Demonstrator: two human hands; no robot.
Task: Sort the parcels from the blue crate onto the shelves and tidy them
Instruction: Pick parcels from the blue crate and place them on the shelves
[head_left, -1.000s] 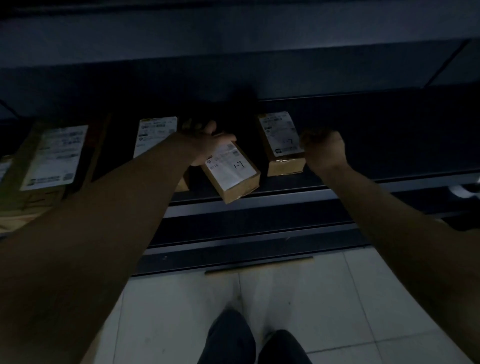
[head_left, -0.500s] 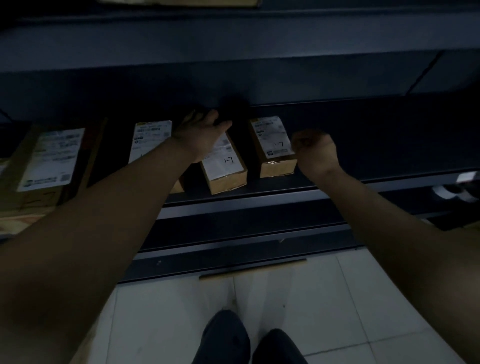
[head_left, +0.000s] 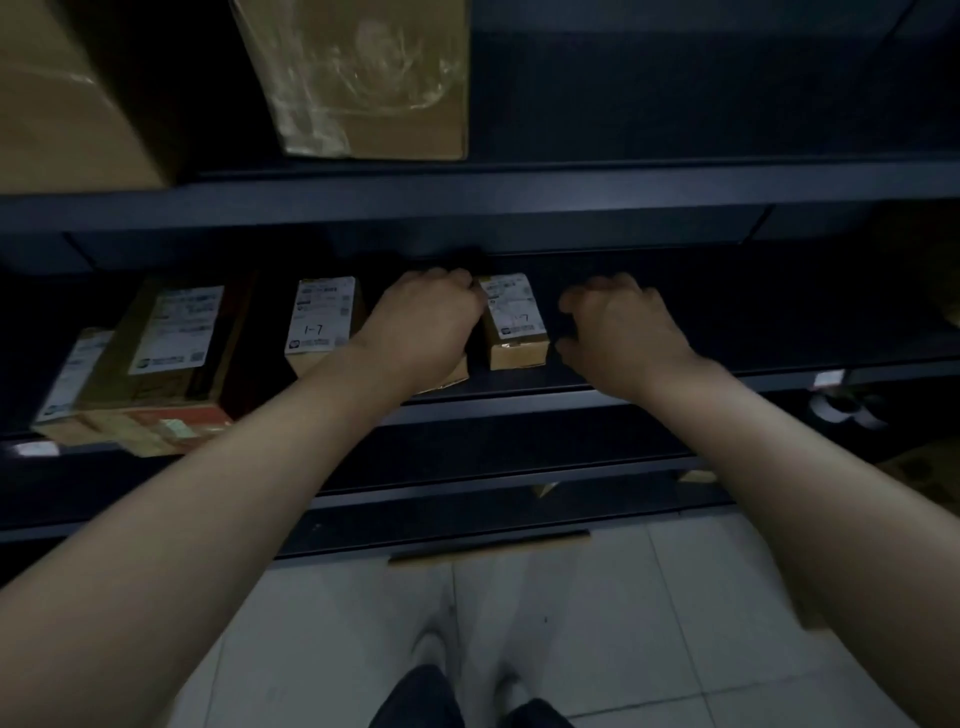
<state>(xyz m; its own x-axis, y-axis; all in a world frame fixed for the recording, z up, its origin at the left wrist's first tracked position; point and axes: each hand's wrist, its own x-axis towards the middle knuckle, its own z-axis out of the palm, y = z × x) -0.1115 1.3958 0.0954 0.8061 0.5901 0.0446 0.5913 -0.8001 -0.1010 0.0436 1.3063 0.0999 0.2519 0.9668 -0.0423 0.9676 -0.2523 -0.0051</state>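
Observation:
A small brown parcel (head_left: 449, 378) lies on the dark middle shelf (head_left: 524, 406), almost wholly hidden under my left hand (head_left: 423, 319). That hand covers it, with the fingers curled over its far end. Just right of it stands a second small parcel (head_left: 515, 325) with a white label marked 1-7. My right hand (head_left: 621, 327) hovers to the right of that parcel, a narrow gap apart, fingers curled and holding nothing. A third labelled parcel (head_left: 320, 323) stands left of my left hand. The blue crate is out of view.
A larger labelled box (head_left: 166, 345) and a flat parcel (head_left: 72, 374) sit at the shelf's left end. The upper shelf carries two big cartons (head_left: 363, 78) (head_left: 67, 88). Right of my right hand the middle shelf is dark. White floor tiles (head_left: 571, 623) lie below.
My left hand carried the small parcel from the shelf's front edge deeper in and set it straight between its neighbours. The right hand stayed curled beside the right parcel. The view tilted up.

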